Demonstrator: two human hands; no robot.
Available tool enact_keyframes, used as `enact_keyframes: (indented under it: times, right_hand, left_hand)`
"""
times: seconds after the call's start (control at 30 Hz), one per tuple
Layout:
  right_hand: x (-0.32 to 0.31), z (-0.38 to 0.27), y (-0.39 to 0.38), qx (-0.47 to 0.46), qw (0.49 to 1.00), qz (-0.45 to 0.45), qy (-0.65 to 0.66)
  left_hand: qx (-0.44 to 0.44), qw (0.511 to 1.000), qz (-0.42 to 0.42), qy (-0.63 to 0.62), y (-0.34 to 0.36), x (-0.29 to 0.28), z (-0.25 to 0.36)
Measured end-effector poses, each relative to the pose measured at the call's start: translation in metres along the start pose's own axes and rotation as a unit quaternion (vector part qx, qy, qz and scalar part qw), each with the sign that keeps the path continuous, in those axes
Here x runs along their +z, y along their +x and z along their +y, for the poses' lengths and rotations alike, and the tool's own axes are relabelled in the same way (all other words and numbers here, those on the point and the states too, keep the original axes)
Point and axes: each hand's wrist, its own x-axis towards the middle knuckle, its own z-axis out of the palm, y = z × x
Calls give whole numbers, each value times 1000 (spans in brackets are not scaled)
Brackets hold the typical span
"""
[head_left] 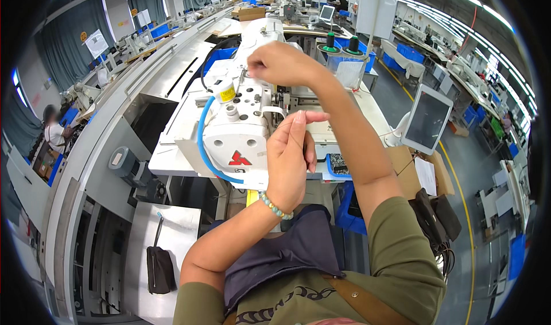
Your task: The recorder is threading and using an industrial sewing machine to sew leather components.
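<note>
My left hand (290, 147), with a beaded bracelet, is raised before the white sewing machine (209, 135), thumb pressed against a finger and another finger reaching right; what it holds, if anything, is too small to make out. My right hand (275, 64) is bent over the machine top with fingers closed near a small metal fitting (244, 75); anything in them is hidden. A yellow-labelled white container (224, 92) and a blue hose (204, 130) are on the machine's left.
Green thread cones (354, 48) stand behind right; a tablet screen (426, 118) and cardboard box (404, 175) are at right. A small blue tray (337, 164) sits by the table edge. A black pouch (160, 267) lies lower left. A person (57, 130) works at far left.
</note>
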Motion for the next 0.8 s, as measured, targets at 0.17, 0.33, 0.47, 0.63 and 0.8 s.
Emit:
enact_keyframes:
  times: [0.17, 0.33, 0.47, 0.63, 0.8]
  right_hand:
    - [16, 31, 12, 120, 985, 56, -113]
    - [-2, 28, -16, 133, 982, -79, -109]
    - [9, 35, -28, 103, 993, 50, 33]
    - [9, 26, -35, 113, 990, 59, 64]
    - [16, 23, -44, 78, 986, 123, 76]
  left_hand:
    - [-23, 997, 23, -71, 7, 16, -3]
    - [-48, 995, 31, -77, 2, 7, -7]
    - [-42, 996, 28, -79, 2, 9, -6]
    - [-27, 995, 36, -89, -4, 10, -1]
    - [-22, 994, 31, -104, -10, 4, 2]
